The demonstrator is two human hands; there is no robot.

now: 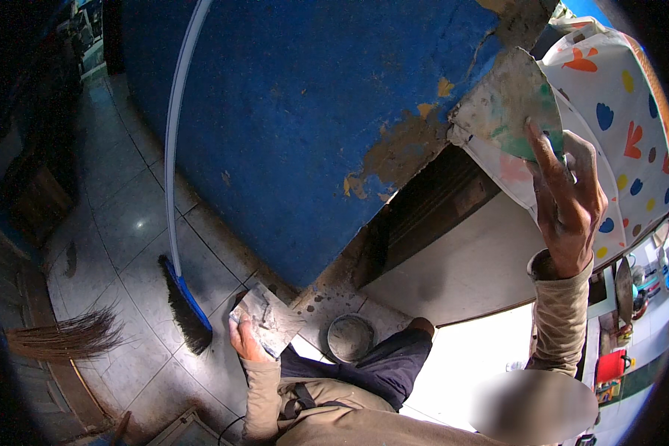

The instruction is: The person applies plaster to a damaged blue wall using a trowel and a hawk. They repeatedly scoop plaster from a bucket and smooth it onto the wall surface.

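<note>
Head view is showing me a patching job on a blue wall [290,111], and I am watching both hands at work. The right hand [569,201] is raised high, fingers closed around the base of a broad scraper blade [509,100], which is smeared grey and is pressing against the chipped corner of the wall where the blue paint is flaking to brown. The left hand [244,338] is hanging low, gripping a flat board [269,318] loaded with grey filler, thumb over its near edge. A small round tub [349,337] of the same grey material is sitting on the floor just beside the person's knee.

I am judging that the stroke is going best with the blade held at a shallow tilt, drawn along the broken edge with steady pressure, and with the board kept level so the filler is not sliding off.

As for packaging and signs, I am seeing no readable label near the work. A white cloth [617,97] with orange, blue and yellow shapes is hanging to the right of the wall corner. A broom [178,223] with a white handle and blue head is leaning against the wall, and a straw brush [67,336] is lying on the tiles at left. A red container [611,366] is standing far right, its markings too small to tell.
</note>
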